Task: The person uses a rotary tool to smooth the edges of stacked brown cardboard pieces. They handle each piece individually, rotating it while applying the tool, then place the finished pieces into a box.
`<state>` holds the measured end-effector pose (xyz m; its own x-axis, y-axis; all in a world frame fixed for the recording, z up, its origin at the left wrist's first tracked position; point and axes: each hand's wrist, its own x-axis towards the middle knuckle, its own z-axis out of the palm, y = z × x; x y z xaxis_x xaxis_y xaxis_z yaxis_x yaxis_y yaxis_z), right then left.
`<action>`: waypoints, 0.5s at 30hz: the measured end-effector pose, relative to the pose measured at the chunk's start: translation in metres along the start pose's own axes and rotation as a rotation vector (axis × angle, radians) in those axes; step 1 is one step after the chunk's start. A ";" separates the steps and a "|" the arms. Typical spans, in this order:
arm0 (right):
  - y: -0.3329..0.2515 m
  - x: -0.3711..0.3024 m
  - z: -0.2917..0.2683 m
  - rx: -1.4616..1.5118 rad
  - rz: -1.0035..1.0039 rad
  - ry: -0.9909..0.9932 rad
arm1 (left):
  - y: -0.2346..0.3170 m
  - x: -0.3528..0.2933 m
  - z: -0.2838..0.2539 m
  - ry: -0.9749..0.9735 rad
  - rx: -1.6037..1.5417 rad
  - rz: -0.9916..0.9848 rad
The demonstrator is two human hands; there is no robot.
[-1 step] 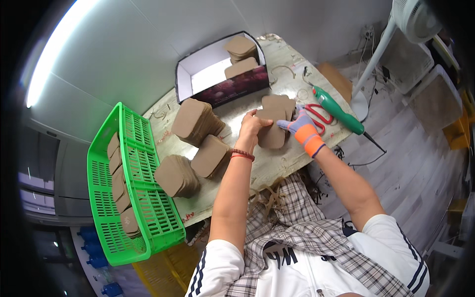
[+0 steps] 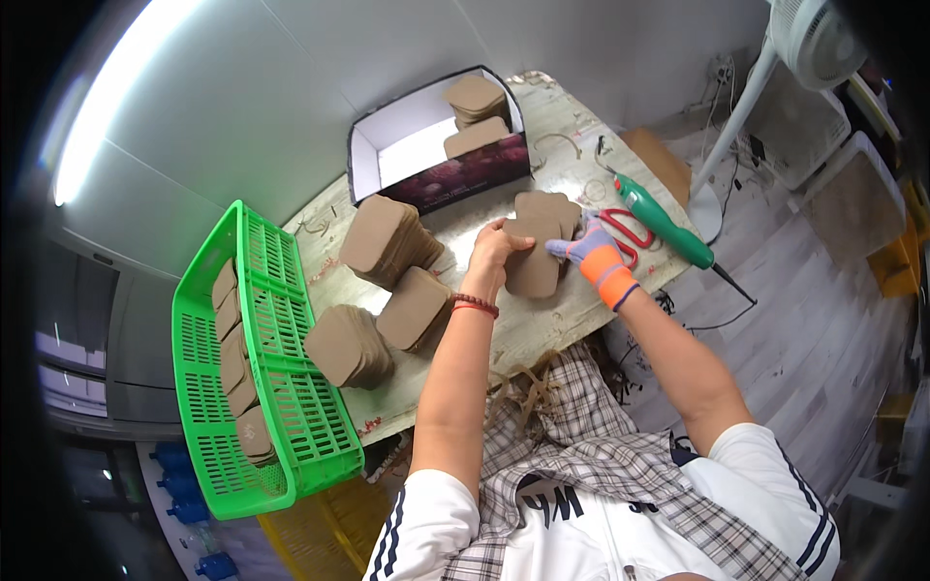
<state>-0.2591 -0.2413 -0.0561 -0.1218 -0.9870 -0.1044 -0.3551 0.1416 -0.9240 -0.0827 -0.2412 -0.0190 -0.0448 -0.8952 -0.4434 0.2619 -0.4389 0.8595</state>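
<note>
My bare left hand [image 2: 492,254] grips the left edge of a flat brown pad with rounded corners [image 2: 531,271], its thumb lying across the top face. More brown pads [image 2: 547,206] lie fanned out just behind that one. My right hand [image 2: 593,254], in a grey glove with an orange cuff, is at the pad's right side. Its thumb reaches over the pad's edge and stands apart from the forefinger; the other fingers are mostly hidden. Right beside this hand are red-handled scissors [image 2: 630,232]. A green corded power tool [image 2: 664,223] lies farther right.
Stacks of brown pads [image 2: 373,242] stand left of my hands on the worn table [image 2: 465,363]. Behind is an open box [image 2: 450,184] with pads inside. A green plastic basket [image 2: 300,387] holding pads stands at the left edge. A white fan [image 2: 814,44] stands far right.
The whole view has shifted slightly, with the table and box sitting a little lower. My hands keep the same places at the pad.
</note>
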 end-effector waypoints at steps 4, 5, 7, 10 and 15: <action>-0.008 -0.007 -0.003 0.057 -0.093 -0.102 | -0.001 -0.021 0.000 -0.099 -0.088 0.054; -0.003 -0.005 -0.001 0.024 -0.113 -0.066 | -0.007 -0.022 0.000 -0.124 -0.104 0.122; -0.001 -0.013 -0.002 0.145 -0.364 -0.015 | -0.017 -0.033 0.000 -0.145 -0.124 0.335; -0.012 -0.036 -0.007 0.179 -0.728 0.069 | -0.014 -0.056 -0.003 -0.286 -0.055 0.587; -0.015 -0.056 -0.016 0.372 -0.652 -0.252 | -0.016 -0.071 -0.006 -0.316 0.082 0.620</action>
<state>-0.2620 -0.1868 -0.0307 0.2337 -0.8558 0.4614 0.0564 -0.4619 -0.8852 -0.0782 -0.1704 -0.0025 -0.1923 -0.9564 0.2198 0.2567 0.1672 0.9519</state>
